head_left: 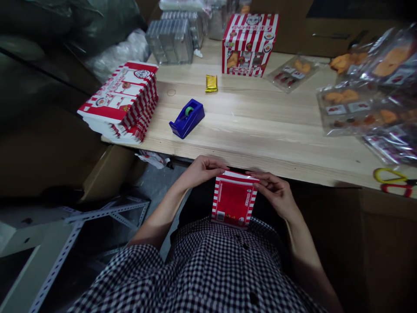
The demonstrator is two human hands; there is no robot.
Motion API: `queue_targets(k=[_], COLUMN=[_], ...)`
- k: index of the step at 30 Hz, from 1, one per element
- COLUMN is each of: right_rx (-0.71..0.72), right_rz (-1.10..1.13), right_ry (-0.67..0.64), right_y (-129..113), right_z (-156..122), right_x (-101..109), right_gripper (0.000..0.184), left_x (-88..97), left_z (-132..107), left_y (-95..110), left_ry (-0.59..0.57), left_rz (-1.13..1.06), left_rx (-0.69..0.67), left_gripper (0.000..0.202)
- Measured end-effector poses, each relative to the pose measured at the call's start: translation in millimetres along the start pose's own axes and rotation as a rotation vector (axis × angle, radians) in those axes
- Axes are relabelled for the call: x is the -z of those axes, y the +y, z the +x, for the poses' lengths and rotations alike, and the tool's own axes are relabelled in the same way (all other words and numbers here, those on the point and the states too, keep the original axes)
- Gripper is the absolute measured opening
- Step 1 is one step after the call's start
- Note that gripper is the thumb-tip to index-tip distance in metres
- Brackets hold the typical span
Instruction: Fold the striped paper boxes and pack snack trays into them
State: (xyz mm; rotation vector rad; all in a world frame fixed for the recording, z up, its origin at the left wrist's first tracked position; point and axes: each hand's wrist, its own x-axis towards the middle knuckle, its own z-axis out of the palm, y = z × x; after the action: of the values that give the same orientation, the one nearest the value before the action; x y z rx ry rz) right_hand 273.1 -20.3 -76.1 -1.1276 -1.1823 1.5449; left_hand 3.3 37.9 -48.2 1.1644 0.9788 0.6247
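Observation:
A red and white striped cardboard box [235, 200] stands upright against my lap, just below the table's front edge. Its red printed panel with a barcode faces me. My left hand [208, 168] pinches the upper left corner of the box. At the upper right corner, my right hand [272, 189] grips the edge between thumb and fingers. Parts of the fingers on both hands are hidden behind the box. Nearest on the table is a blue tape dispenser [188, 119] with a green roll.
On the wooden table [254, 126], a stack of flat striped cartons [120, 95] lies left. A yellow packet [211, 83], an assembled striped box [250, 43] and clear plastic cases [171, 41] stand farther back. Bagged orange pieces [345, 102] and scissors [395, 180] lie right.

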Motion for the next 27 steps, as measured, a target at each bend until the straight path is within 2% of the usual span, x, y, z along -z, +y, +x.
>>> queue_targets(k=[5, 11, 17, 19, 23, 27], right_rx=[0.064, 0.088, 0.100, 0.098, 0.119, 0.154], right_rz=[-0.091, -0.270, -0.284, -0.271, -0.269, -0.277], right_ry=[-0.048, -0.188, -0.143, -0.118, -0.087, -0.126], right_y=[-3, -9, -1, 2, 7, 8], right_z=[11, 28, 27, 25, 25, 25], right_x=[-6, -18, -15, -13, -11, -14], right_gripper=[0.017, 0.027, 0.028, 0.026, 0.022, 0.019], left_x=[-0.6, 5.1, 1.8, 2.0, 4.3, -0.6], left_z=[4, 10, 7, 1, -12, -19], left_y=[0, 3, -1, 0, -7, -23], left_ry=[0.011, -0.059, 0.014, -0.026, -0.137, -0.044], left_rz=[0.029, 0.115, 0.299, 0.345, 0.244, 0.069], left_rx=[-0.006, -0.045, -0.152, -0.216, -0.226, -0.152], left_gripper=[0.017, 0.012, 0.017, 0.022, 0.034, 0.028])
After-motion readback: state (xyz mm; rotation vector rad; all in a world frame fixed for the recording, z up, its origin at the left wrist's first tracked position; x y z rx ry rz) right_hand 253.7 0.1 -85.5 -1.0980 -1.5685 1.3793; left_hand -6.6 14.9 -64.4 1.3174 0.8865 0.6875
